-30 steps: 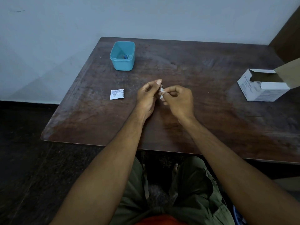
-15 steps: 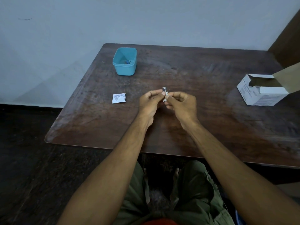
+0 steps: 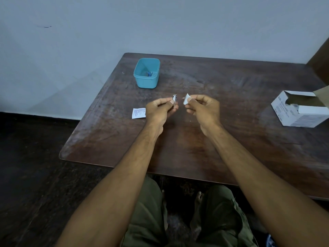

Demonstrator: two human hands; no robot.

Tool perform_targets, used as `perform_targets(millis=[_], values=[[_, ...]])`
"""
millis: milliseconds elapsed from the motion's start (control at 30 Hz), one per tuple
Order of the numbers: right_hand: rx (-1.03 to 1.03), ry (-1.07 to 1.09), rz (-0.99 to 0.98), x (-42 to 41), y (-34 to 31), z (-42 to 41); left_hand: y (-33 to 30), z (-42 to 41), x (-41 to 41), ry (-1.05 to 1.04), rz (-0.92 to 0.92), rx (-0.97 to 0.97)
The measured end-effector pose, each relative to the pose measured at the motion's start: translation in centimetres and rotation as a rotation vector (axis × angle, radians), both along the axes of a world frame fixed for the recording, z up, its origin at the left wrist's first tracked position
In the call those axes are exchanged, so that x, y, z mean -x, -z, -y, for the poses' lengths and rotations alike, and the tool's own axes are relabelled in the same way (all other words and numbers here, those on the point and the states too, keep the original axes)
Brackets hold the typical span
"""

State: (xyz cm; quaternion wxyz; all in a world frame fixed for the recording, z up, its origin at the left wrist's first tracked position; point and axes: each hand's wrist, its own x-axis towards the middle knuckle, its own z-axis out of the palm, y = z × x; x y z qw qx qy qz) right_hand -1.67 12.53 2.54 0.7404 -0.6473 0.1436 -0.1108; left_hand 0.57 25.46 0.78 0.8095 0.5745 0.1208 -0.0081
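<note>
A flat white sachet lies on the table just left of the left hand, and a teal tub stands beyond that grip. The left thumb and fingers pinch a small metal piece, which sticks up above the fingertips. Across a short gap to its right, the right hand pinches a white scrap between thumb and forefinger. Well right of that grip sits an open white carton.

A small silvery piece stands upright, near a white wipe.
</note>
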Motion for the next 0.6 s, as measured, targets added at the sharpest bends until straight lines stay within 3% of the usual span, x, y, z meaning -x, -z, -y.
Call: perform_targets(millis=[333,600], values=[[-0.070,0.085,0.012,-3.3,-0.3,-0.2,-2.7,-3.5,-3.4,-0.078,0.061,-0.055],[0.063,0.008,0.021,-6.6,-1.5,-2.0,-6.8,-6.4,-8.6,-0.078,0.134,-0.360]])
